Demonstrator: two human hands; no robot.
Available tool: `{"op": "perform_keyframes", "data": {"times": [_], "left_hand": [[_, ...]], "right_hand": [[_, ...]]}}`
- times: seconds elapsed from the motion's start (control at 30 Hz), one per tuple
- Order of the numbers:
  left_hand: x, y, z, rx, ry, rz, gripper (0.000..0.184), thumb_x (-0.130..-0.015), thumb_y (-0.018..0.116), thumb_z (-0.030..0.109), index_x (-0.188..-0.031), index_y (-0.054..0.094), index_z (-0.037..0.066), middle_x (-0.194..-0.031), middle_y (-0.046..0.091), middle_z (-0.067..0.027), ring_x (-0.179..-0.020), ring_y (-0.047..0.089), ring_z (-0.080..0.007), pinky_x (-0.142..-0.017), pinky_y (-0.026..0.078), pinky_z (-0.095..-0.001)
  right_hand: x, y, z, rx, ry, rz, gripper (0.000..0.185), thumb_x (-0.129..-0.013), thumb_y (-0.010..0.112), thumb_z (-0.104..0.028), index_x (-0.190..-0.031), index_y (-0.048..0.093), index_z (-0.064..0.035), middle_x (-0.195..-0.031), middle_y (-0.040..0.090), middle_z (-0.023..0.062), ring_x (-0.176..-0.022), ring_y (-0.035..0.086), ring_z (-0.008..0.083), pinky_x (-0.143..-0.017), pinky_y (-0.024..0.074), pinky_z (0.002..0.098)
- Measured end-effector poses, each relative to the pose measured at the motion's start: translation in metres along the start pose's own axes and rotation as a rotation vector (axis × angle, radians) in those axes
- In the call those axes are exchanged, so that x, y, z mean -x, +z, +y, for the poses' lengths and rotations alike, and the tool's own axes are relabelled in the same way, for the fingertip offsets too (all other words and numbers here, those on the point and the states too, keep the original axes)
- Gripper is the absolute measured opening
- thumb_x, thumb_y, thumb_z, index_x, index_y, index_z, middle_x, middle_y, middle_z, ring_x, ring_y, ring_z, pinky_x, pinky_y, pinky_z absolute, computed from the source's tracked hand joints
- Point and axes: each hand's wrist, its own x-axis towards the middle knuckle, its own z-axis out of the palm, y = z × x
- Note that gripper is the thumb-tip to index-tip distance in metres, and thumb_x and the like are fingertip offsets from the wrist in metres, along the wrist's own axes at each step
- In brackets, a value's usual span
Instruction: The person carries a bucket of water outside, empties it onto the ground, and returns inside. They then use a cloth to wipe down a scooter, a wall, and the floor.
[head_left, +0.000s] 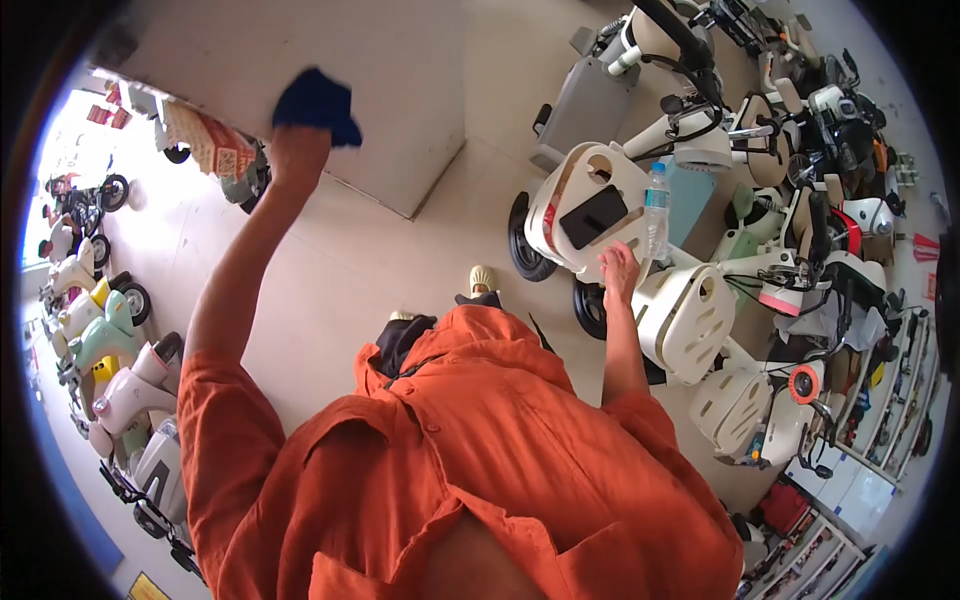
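Note:
My left hand (300, 150) is raised at the upper left, its fingers closed round a dark blue cloth (318, 102). The cloth lies over the pale surface of a wall or pillar (410, 80); whether it presses on it I cannot tell. My right hand (619, 268) is beside the cream plastic basket (556, 222) of a scooter, its fingers loosely bent and apart, with nothing seen in them. A black phone (593, 216) lies on that basket. Next to it stands a clear water bottle (656, 212) with a blue cap.
Scooters crowd the right side, one with a second cream basket (685, 322) close to my right forearm. A grey scooter footboard (585, 110) is farther up. More scooters (135, 385) line the left side. The wall's lower corner (412, 216) meets the tiled floor (345, 265).

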Motion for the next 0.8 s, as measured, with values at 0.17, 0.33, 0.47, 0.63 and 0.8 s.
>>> {"op": "perform_keyframes", "data": {"times": [0.17, 0.33, 0.47, 0.63, 0.8], "left_hand": [[-0.038, -0.006, -0.009, -0.001, -0.074, -0.029, 0.019, -0.075, 0.051, 0.011, -0.093, 0.058, 0.008, -0.097, 0.058, -0.0113, -0.093, 0.054, -0.0283, -0.080, 0.043, -0.0396], [-0.107, -0.055, -0.069, -0.187, -0.139, 0.226, 0.011, -0.079, 0.050, 0.014, -0.070, 0.056, 0.014, -0.069, 0.057, -0.0041, -0.059, 0.056, -0.0199, -0.047, 0.043, -0.0342], [-0.102, -0.041, -0.055, -0.202, 0.074, 0.492, 0.005, -0.071, 0.054, 0.012, -0.072, 0.058, 0.012, -0.061, 0.056, -0.0022, -0.054, 0.058, -0.0163, -0.046, 0.045, -0.0315], [-0.031, 0.019, 0.002, 0.242, -0.113, 0.228, 0.026, -0.075, 0.053, 0.011, -0.099, 0.056, 0.003, -0.101, 0.055, -0.0123, -0.093, 0.052, -0.0279, -0.084, 0.040, -0.0370], [-0.036, -0.004, -0.020, 0.353, -0.104, 0.362, 0.027, -0.078, 0.050, 0.008, -0.104, 0.053, 0.001, -0.103, 0.054, -0.0132, -0.095, 0.050, -0.0284, -0.085, 0.039, -0.0378]], "right_hand": [[-0.057, 0.018, 0.047, 0.318, 0.073, 0.228, 0.073, -0.067, 0.069, -0.032, -0.121, 0.035, 0.0040, -0.113, 0.045, 0.0196, -0.097, 0.050, 0.0307, -0.083, 0.0412, 0.0369], [-0.079, 0.053, 0.045, 0.432, 0.165, 0.348, 0.090, -0.062, 0.072, -0.042, -0.124, 0.027, 0.0047, -0.122, 0.032, 0.0276, -0.112, 0.038, 0.0411, -0.088, 0.0399, 0.0441], [-0.070, 0.087, 0.003, 0.744, 0.405, 0.402, 0.096, -0.059, 0.072, -0.047, -0.126, 0.020, -0.0003, -0.128, 0.024, 0.0202, -0.117, 0.027, 0.0364, -0.089, 0.0345, 0.0495], [-0.081, 0.102, 0.001, 0.747, 0.403, 0.472, 0.098, -0.056, 0.073, -0.045, -0.126, 0.020, 0.0004, -0.128, 0.025, 0.0200, -0.117, 0.027, 0.0356, -0.090, 0.0310, 0.0481], [-0.090, 0.099, 0.000, 0.761, 0.447, 0.529, 0.096, -0.056, 0.072, -0.047, -0.125, 0.024, -0.0002, -0.126, 0.028, 0.0204, -0.116, 0.029, 0.0361, -0.090, 0.0326, 0.0486]]}}
